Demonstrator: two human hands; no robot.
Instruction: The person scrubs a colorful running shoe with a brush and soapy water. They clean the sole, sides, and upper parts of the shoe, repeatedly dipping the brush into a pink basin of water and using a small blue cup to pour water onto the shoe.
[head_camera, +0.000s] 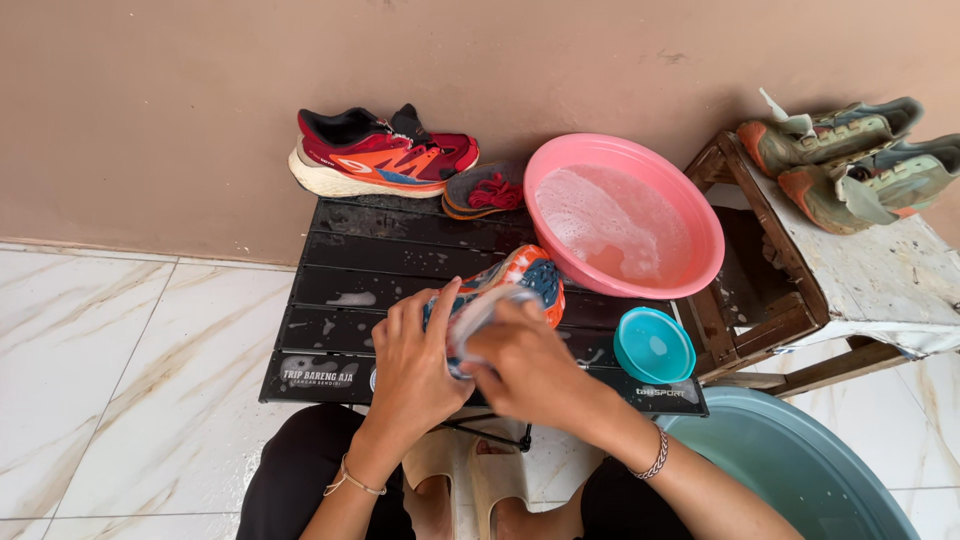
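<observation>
Hands meet over a black slatted table (400, 250). From my head view, my left hand (415, 365) wraps the heel of an orange and blue shoe (520, 275), whose toe points to one o'clock. My right hand (530, 370) is clenched against its side; what it grips is hidden. A red shoe (375, 150) stands at eleven o'clock, a soapy pink basin (625, 215) at two o'clock, a small teal bowl (653, 345) at three o'clock.
</observation>
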